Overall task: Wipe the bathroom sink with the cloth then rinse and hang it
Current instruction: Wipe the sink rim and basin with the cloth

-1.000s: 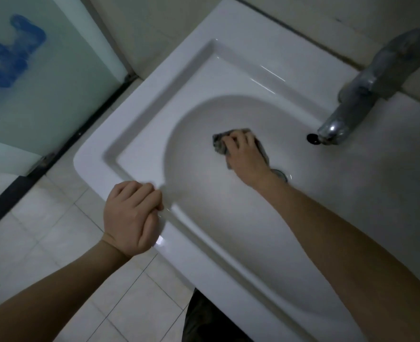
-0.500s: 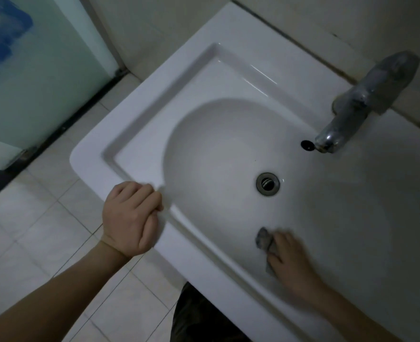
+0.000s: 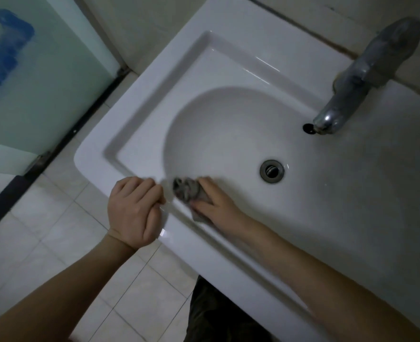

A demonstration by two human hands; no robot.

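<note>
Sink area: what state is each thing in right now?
Faucet: no water running.
Drain: open, unplugged.
Cloth: bunched, pressed on the basin's near wall.
Right hand: flat on the cloth.
Left hand: curled, resting on the sink rim.

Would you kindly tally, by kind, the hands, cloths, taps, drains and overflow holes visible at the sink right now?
Hands: 2, the left hand on the sink rim, the right hand pressing the cloth
Cloths: 1, the grey cloth
Taps: 1, the metal tap
Drains: 1, the drain
Overflow holes: 1, the overflow hole
Total: 6
</note>
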